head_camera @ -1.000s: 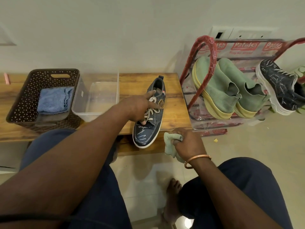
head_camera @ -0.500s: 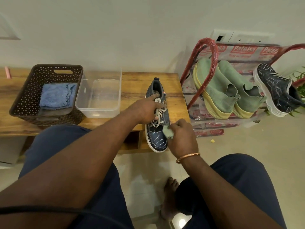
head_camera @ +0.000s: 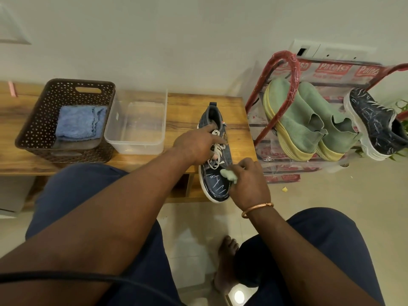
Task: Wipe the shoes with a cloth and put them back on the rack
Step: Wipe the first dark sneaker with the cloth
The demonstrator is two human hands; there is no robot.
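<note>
Whereas a second ago the pale green crumpled cloth hung beside the toe, clear of the shoe, it now lies pressed against the forepart of the dark blue denim lace-up sneaker. The right hand has its fingers clenched round the cloth, bunching it into a wad. The left hand lies across the white laces, fingers spread and fairly straight, pressing the upper down rather than closing round it. The sneaker has also been turned, from a slant to nearly square with the edge of the brown wooden bench. It rests there with its toe overhanging that edge, heel toward the wall.

Assessment: wiping of this shoe has begun, with cloth in contact and shoe steadied. Return to the red tubular shoe rack is outstanding. The matching dark blue sneaker sits on the rack beside a pair of green slip-on shoes with yellow soles. Whether those have been wiped cannot be determined.
</note>
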